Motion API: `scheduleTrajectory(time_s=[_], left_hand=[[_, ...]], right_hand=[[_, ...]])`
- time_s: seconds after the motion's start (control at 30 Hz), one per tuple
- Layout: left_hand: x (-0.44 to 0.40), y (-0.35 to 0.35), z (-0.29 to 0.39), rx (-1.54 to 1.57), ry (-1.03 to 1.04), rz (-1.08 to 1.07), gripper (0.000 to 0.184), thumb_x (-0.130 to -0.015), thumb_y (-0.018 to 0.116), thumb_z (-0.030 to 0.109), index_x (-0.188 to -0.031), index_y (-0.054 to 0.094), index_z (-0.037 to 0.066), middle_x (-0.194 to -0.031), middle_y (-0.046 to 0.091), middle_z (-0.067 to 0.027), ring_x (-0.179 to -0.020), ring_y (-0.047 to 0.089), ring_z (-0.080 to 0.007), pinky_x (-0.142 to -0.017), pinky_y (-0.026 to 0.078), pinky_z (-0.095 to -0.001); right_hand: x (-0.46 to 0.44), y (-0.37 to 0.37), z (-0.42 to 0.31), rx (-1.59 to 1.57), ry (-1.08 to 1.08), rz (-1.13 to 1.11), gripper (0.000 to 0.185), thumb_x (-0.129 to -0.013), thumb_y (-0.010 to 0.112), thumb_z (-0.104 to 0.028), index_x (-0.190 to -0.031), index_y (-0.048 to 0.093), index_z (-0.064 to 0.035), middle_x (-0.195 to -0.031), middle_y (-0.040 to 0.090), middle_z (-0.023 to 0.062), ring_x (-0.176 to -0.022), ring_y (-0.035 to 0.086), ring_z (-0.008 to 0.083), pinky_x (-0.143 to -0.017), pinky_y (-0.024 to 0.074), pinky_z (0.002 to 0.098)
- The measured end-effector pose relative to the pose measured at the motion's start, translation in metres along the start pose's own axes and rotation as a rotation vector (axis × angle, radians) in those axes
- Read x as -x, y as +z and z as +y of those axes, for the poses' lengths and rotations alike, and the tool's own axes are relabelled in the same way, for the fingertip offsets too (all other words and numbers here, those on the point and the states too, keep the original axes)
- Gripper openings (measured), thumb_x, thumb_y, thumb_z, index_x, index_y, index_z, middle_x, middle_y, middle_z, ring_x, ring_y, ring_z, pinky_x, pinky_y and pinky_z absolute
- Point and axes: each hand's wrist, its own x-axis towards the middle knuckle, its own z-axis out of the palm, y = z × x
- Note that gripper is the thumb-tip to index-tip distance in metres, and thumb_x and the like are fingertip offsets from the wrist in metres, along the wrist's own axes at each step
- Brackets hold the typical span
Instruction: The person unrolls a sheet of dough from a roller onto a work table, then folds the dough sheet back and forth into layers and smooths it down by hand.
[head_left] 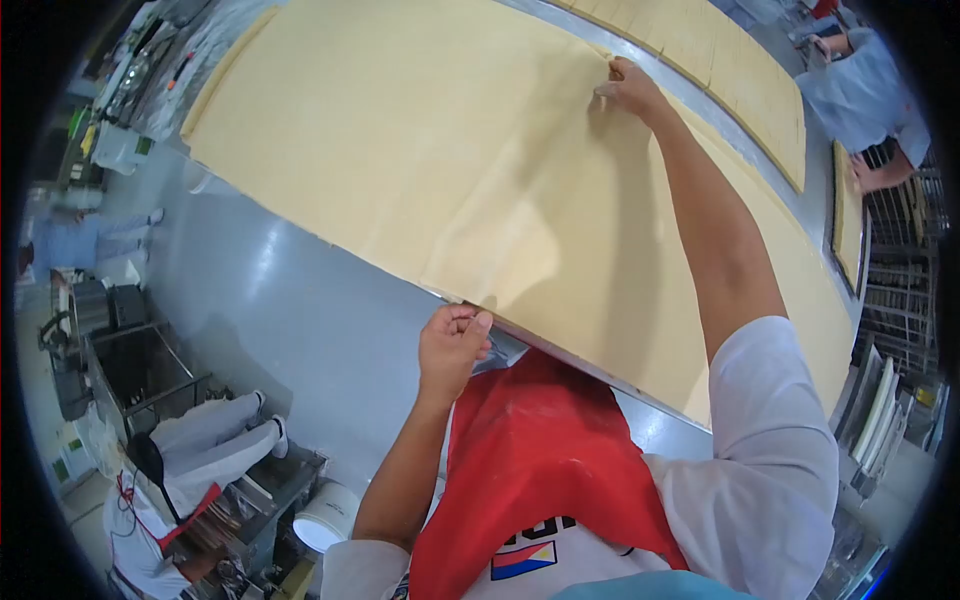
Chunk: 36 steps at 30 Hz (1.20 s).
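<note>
A large pale-yellow dough sheet (380,130) spreads across the work table and reaches its near edge. My right hand (632,90) is stretched over it, thumb and fingers pinching the dough at its far edge. At the near edge, my left hand (453,345) is closed, its fingers curled and the thumb against the dough's rim. Between the two hands the sheet rises in a soft ridge, with my arm's shadow falling beside it. What lies inside the left fingers is partly hidden.
Beyond a metal strip lies another dough sheet (700,45) cut into strips. A co-worker in pale clothing (865,90) stands at the far right, one hand on a tray (848,215). Racks (905,300) stand behind. Another person (200,450) and a white bucket (328,515) are at lower left.
</note>
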Motion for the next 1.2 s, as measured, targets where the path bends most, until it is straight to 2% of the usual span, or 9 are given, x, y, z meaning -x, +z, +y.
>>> scheduleTrajectory(time_s=[0.17,0.3,0.43,0.5,0.73,0.8,0.93,1.07,1.2], left_hand=[[-0.012,0.012,0.006,-0.043,0.012,0.197,0.023,-0.096,0.069,0.019,-0.097,0.061,-0.002,-0.08,0.066,-0.0079,-0.064,0.063,-0.012,-0.056,0.052,-0.0248],[-0.014,0.043,-0.04,0.024,0.226,0.362,0.019,-0.093,0.071,0.016,-0.095,0.062,0.0,-0.075,0.063,-0.0053,-0.065,0.058,-0.014,-0.059,0.049,-0.0291],[-0.017,0.067,-0.022,0.004,0.078,0.493,0.026,-0.093,0.072,0.025,-0.097,0.062,0.001,-0.081,0.058,-0.0022,-0.07,0.051,-0.0114,-0.061,0.042,-0.0284],[-0.031,0.057,-0.022,0.058,0.144,0.539,0.026,-0.094,0.071,0.026,-0.096,0.061,0.002,-0.081,0.057,-0.0022,-0.07,0.051,-0.0118,-0.06,0.042,-0.0296],[-0.018,0.085,0.02,0.468,0.008,0.482,0.026,-0.1,0.059,0.024,-0.114,0.059,0.002,-0.096,0.062,-0.0095,-0.08,0.06,-0.0218,-0.07,0.051,-0.0363],[-0.041,0.072,0.002,0.739,-0.056,0.349,0.031,-0.1,0.06,0.022,-0.124,0.057,0.004,-0.105,0.067,-0.012,-0.093,0.067,-0.0262,-0.08,0.059,-0.0434],[-0.032,0.083,0.018,0.797,-0.084,0.156,0.034,-0.1,0.062,0.022,-0.125,0.057,0.0,-0.116,0.067,-0.0146,-0.107,0.066,-0.0303,-0.089,0.058,-0.0468],[-0.039,0.097,0.035,0.689,-0.032,0.283,0.036,-0.1,0.063,0.019,-0.125,0.056,-0.005,-0.119,0.065,-0.017,-0.108,0.065,-0.0329,-0.093,0.055,-0.0506],[-0.006,0.106,0.074,0.739,0.009,0.231,0.041,-0.101,0.061,0.019,-0.13,0.052,-0.007,-0.128,0.061,-0.0183,-0.111,0.064,-0.0324,-0.096,0.054,-0.0511]], right_hand=[[-0.033,0.0,0.003,-0.082,-0.143,0.013,0.038,-0.074,0.079,-0.025,-0.099,0.064,-0.0001,-0.095,0.068,0.0087,-0.085,0.062,0.0242,-0.075,0.0496,0.0407],[-0.07,0.002,0.068,-0.35,-0.313,-0.367,0.025,-0.078,0.076,-0.023,-0.088,0.071,-0.0011,-0.076,0.068,0.0105,-0.071,0.061,0.0262,-0.071,0.0487,0.0428],[-0.126,0.051,0.112,0.286,-0.521,-0.178,0.037,-0.08,0.075,-0.032,-0.103,0.073,-0.0018,-0.088,0.075,0.0129,-0.082,0.07,0.0259,-0.076,0.0536,0.0411],[-0.078,0.017,0.039,-0.346,-0.319,-0.402,0.035,-0.081,0.073,-0.026,-0.106,0.071,-0.0019,-0.09,0.072,0.0069,-0.082,0.066,0.0176,-0.074,0.0529,0.0351],[-0.109,0.05,0.113,-0.853,-0.235,-0.486,0.037,-0.088,0.069,-0.041,-0.1,0.068,-0.0061,-0.083,0.058,0.0004,-0.075,0.052,0.0115,-0.062,0.0427,0.0303],[-0.08,-0.006,0.048,-0.091,-0.238,-0.43,0.037,-0.087,0.07,-0.045,-0.088,0.069,-0.0078,-0.078,0.059,0.0006,-0.065,0.05,0.0115,-0.062,0.0443,0.0332],[-0.06,-0.021,0.047,-0.711,-0.006,-0.524,0.047,-0.088,0.074,-0.037,-0.117,0.066,-0.0011,-0.102,0.068,0.0083,-0.094,0.064,0.0167,-0.085,0.0526,0.0343],[-0.045,-0.021,-0.007,0.06,-0.119,-0.173,0.061,-0.088,0.074,-0.044,-0.127,0.062,0.0021,-0.115,0.067,0.0147,-0.11,0.062,0.0216,-0.094,0.0502,0.0346],[-0.036,-0.092,-0.003,-0.36,-0.213,-0.164,0.061,-0.09,0.072,-0.044,-0.124,0.062,0.0046,-0.114,0.067,0.0143,-0.109,0.063,0.0227,-0.093,0.0503,0.0361]])
